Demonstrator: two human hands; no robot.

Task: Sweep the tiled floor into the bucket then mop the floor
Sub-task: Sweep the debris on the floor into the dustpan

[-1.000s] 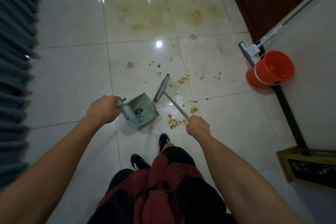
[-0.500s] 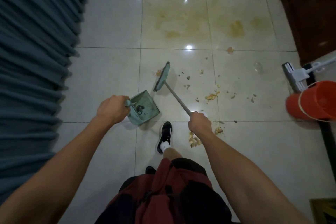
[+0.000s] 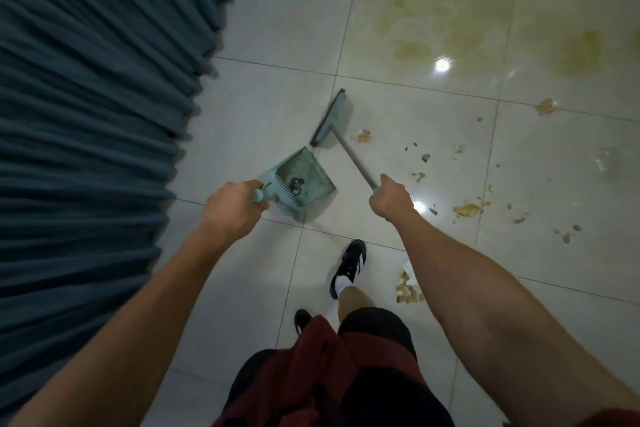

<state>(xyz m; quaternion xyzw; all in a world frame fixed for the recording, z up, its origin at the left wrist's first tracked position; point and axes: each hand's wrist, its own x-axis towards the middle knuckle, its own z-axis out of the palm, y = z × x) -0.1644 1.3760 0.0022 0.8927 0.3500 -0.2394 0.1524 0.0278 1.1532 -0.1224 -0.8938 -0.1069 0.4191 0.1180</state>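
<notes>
My left hand grips the handle of a teal dustpan that holds a small dark bit of debris. My right hand grips the grey handle of a teal broom, whose head lies on the pale tiled floor just beyond the dustpan. Brown crumbs are scattered to the right of the broom. A small pile of crumbs lies beside my right forearm. Yellowish stains mark the far tiles. The bucket and mop are out of view.
A pleated blue-grey curtain fills the left side, close to the dustpan. My black shoe steps forward on the tile between my arms. A faint clear wrapper lies at the far right.
The view has swung left and I have stepped forward. The orange bucket and white mop have left the frame on the right. Broom and dustpan now sit nearer the curtain.
</notes>
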